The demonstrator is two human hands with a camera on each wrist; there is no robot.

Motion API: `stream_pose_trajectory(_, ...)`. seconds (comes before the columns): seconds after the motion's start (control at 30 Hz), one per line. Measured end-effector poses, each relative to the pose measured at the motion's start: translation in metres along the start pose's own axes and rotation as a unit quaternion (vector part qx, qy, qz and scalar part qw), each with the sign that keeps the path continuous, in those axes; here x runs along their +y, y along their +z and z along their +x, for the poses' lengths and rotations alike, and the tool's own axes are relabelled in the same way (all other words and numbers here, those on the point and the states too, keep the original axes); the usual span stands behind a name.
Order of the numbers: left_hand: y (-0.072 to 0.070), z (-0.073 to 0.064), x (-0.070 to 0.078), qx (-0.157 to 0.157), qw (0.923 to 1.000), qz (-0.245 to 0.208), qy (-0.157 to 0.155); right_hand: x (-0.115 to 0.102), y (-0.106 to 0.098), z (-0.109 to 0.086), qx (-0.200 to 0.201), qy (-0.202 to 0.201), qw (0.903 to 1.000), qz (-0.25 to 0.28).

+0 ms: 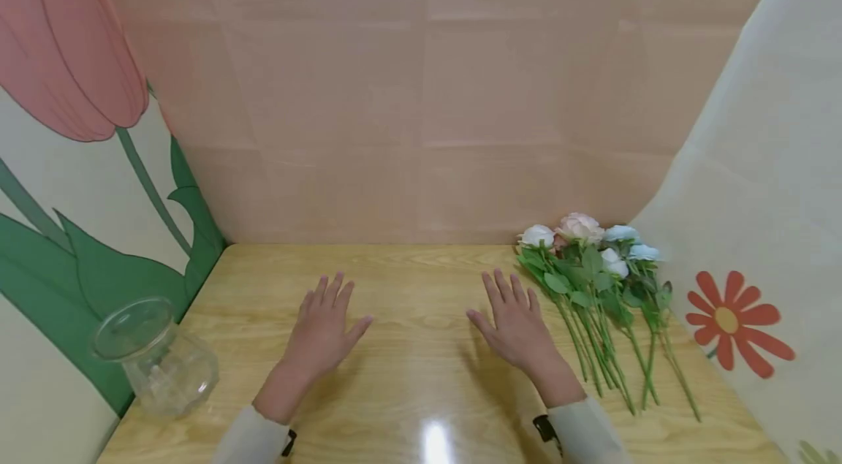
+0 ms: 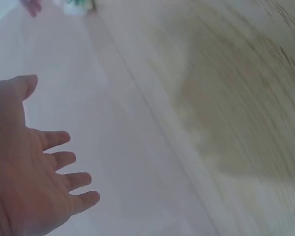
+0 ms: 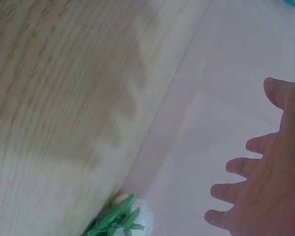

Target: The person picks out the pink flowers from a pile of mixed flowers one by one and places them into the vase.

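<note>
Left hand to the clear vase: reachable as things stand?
Probably yes: the left hand is empty, its fingers extended, and the clear vase sits to its left, with only bare tabletop showing between them.

On the pale wood-grain surface (image 1: 408, 391), a transparent, flared-rim round vase (image 1: 174, 376) sits left, and long green-stemmed white, pink and blue flowers (image 1: 585, 278) lie right, blooms rearmost; between are the bare left hand (image 1: 320, 336) and right hand (image 1: 516, 329). Behind hangs a creased pinkish-brown sheet (image 1: 408, 91).

White, pale pink and light blue flowers (image 1: 582, 228) with green stems (image 1: 601, 354) colour the right edge of the yellow-brown, wood-grained table (image 1: 395, 347), a clear, colourless vase (image 1: 172, 376) its left edge.
</note>
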State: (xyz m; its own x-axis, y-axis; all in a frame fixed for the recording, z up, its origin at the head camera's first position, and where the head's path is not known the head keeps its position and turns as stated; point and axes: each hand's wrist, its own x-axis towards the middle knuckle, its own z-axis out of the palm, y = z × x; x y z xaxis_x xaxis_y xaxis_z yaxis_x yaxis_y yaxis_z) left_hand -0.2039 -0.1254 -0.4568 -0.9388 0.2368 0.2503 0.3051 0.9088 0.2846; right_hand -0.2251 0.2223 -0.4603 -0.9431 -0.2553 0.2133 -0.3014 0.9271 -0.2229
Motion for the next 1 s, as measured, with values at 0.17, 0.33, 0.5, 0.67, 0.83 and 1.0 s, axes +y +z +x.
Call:
stream_pose_trajectory(0.17,-0.02,-0.013,-0.012,0.068,0.9977,0.007,-0.005,0.002,-0.003,-0.001,0.006,-0.004,1.0,0.005)
stream_pose_trajectory(0.33,-0.042,-0.03,-0.032,0.175,0.9845,-0.003,-0.011,0.008,-0.005,-0.005,0.011,-0.001,0.9999,0.005)
stream_pose_trajectory(0.5,-0.067,-0.051,-0.051,0.315,0.9489,-0.009,-0.014,0.017,-0.008,-0.008,0.009,0.004,0.9999,-0.002)
stream_pose_trajectory(0.67,-0.09,-0.072,-0.067,0.407,0.9124,-0.025,-0.03,0.025,-0.015,-0.01,0.011,0.011,0.9999,0.001)
stream_pose_trajectory(0.83,-0.104,-0.085,-0.082,0.468,0.881,-0.021,-0.068,0.027,-0.02,-0.012,0.001,0.017,0.9998,0.006)
stream_pose_trajectory(1.0,-0.108,-0.095,-0.094,0.482,0.8679,-0.04,-0.114,0.025,-0.022,-0.014,-0.004,0.019,0.9998,0.007)
